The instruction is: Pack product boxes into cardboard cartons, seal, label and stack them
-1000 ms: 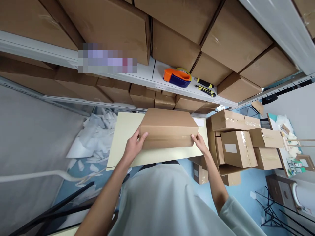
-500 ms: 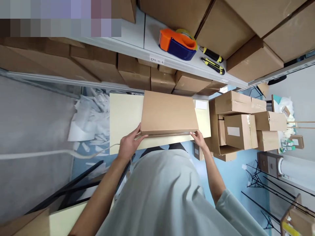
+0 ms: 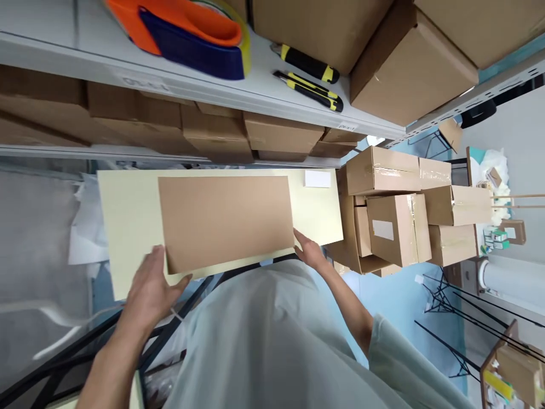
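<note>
A flat brown cardboard box (image 3: 227,221) lies on a pale yellow table (image 3: 131,221) in front of me. My left hand (image 3: 149,289) is beside its near left corner, thumb and fingers spread wide, slightly apart from the cardboard or just grazing it; which of these I cannot tell. At the near right corner, my right hand (image 3: 311,251) has its fingertips against the box edge, fingers stretched and not wrapped around it. A small white paper (image 3: 317,179) rests at the table's far right.
On the shelf (image 3: 259,108) above are an orange and blue tape dispenser (image 3: 183,34) and two utility knives (image 3: 309,63). Cardboard boxes (image 3: 394,227) are stacked to the right. White packing material (image 3: 89,221) lies left of the table.
The box has gone from being held up and tilted to lying flat on the table, further left in view. My left hand has opened away from its corner. My view has shifted closer to the shelf.
</note>
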